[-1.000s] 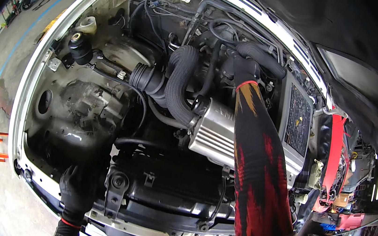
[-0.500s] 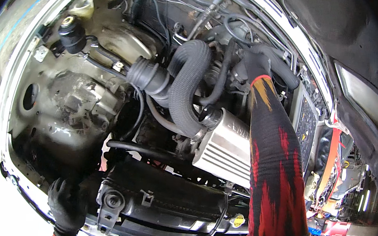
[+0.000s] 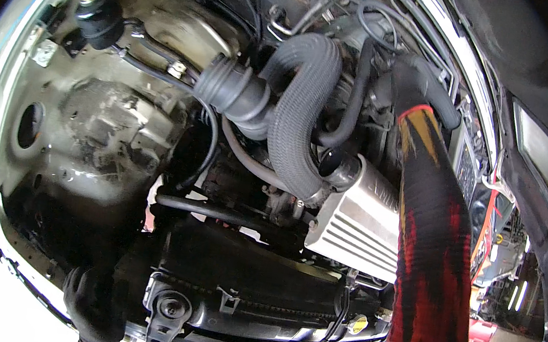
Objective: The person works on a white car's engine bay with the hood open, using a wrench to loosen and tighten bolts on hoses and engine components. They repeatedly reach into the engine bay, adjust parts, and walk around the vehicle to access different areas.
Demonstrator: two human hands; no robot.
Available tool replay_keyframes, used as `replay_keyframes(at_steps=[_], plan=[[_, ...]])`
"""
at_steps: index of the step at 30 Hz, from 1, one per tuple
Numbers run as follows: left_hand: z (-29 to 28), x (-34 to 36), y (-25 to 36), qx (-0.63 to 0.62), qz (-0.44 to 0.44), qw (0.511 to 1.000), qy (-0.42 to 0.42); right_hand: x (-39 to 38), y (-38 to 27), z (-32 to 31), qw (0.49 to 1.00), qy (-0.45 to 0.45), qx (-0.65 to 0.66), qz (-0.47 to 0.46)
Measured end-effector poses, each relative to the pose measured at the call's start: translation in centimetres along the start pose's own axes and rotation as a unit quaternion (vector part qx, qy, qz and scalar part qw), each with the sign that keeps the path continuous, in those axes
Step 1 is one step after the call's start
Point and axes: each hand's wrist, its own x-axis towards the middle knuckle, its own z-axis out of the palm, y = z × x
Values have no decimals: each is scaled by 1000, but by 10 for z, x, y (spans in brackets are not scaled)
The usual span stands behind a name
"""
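Daylight is glaring across a grimy open engine bay. A black-gloved left hand is gripping its near rim; the right hand is reaching far behind a ribbed rubber hose, its grip hidden.

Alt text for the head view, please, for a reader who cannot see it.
Looking down into an open car engine bay: the gloved right hand reaches deep behind a ribbed black intake hose, its red-and-black sleeve crossing a silver ribbed engine cover. The gloved left hand rests on the front edge beside the black radiator.
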Motion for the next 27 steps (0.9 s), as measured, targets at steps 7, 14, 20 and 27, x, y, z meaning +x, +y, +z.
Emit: replay_keyframes(at_steps=[7, 14, 20, 27], plan=[[-1, -8, -5, -9, 74, 993, 92, -8, 12, 22, 974, 119, -152, -119], [-4, -4, 5, -134, -130, 980, -66, -10, -4, -6, 979, 92, -93, -157], [3, -7, 0, -112, -32, 991, 59, -30, -2, -27, 975, 91, -89, -181], [3, -6, 2, -92, -37, 995, 7, -22, -6, -34, 971, 87, -79, -206]])
